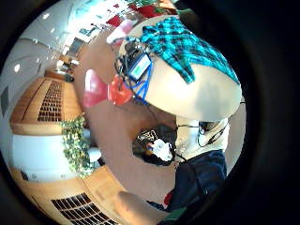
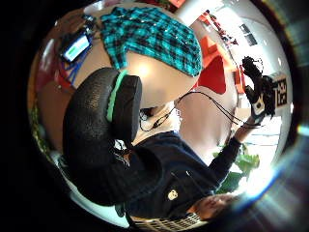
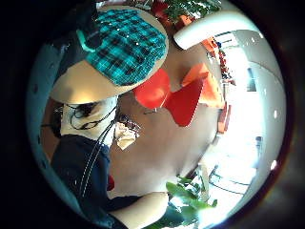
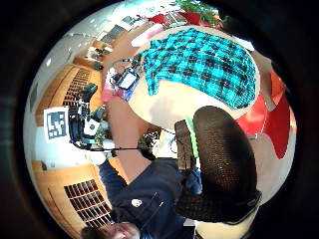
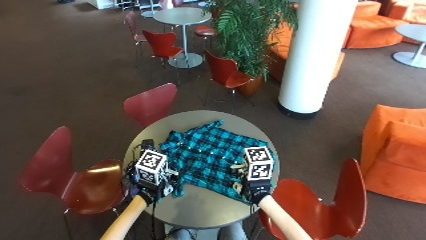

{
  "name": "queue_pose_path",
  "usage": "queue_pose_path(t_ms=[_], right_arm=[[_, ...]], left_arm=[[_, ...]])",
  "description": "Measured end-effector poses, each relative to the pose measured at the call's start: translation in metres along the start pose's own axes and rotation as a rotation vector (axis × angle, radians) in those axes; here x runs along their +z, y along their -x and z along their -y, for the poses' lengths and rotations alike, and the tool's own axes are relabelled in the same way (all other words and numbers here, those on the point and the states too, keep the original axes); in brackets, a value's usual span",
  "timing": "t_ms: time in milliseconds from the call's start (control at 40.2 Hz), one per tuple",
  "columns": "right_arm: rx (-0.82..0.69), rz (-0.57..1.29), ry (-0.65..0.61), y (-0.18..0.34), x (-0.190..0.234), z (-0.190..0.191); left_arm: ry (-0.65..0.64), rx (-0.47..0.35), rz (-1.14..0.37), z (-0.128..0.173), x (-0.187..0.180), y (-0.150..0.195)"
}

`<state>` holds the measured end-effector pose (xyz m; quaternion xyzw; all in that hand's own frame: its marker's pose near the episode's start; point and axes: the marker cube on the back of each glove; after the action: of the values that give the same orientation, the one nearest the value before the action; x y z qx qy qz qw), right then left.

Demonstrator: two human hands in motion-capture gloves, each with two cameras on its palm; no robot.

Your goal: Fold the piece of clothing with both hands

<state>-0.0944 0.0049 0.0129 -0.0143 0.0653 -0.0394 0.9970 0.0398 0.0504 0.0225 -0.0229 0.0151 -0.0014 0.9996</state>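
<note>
A teal and black checked shirt (image 5: 213, 155) was spread flat across the far half of the round table (image 5: 200, 205), in the middle of the outside view. The left hand (image 5: 150, 184) and the right hand (image 5: 254, 186) were held above its near corners, lower left and lower right. Whether their fingers were spread or pinching cloth could not be told.

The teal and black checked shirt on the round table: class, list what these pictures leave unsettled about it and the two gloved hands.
1. Teal and black checked shirt: its near edge in the outside view is covered by the marker cubes, so any touch cannot be told.
2. Left hand: fingers hidden under its cube.
3. Right hand: likewise.
4. Small device on the round table: too small to identify.
</note>
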Motion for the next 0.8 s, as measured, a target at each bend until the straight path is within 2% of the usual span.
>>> queue_pose_path(t_ms=[199,324,423,573,797], right_arm=[[0.082,-0.016,0.004,-0.005,-0.022,0.012],[0.186,-0.065,-0.018,-0.007,-0.04,0.024],[0.193,-0.065,-0.008,-0.004,-0.043,0.027],[0.164,-0.022,0.087,0.0,-0.039,0.029],[0.201,-0.043,0.166,-0.007,-0.043,0.044]], left_arm=[[-0.04,0.189,-0.016,0.03,-0.007,0.011],[-0.019,0.267,0.012,0.071,0.004,0.022],[0.017,0.284,0.039,0.093,0.018,0.026],[0.126,0.29,0.03,0.126,0.051,0.028],[0.324,0.253,0.02,0.167,0.07,0.033]])
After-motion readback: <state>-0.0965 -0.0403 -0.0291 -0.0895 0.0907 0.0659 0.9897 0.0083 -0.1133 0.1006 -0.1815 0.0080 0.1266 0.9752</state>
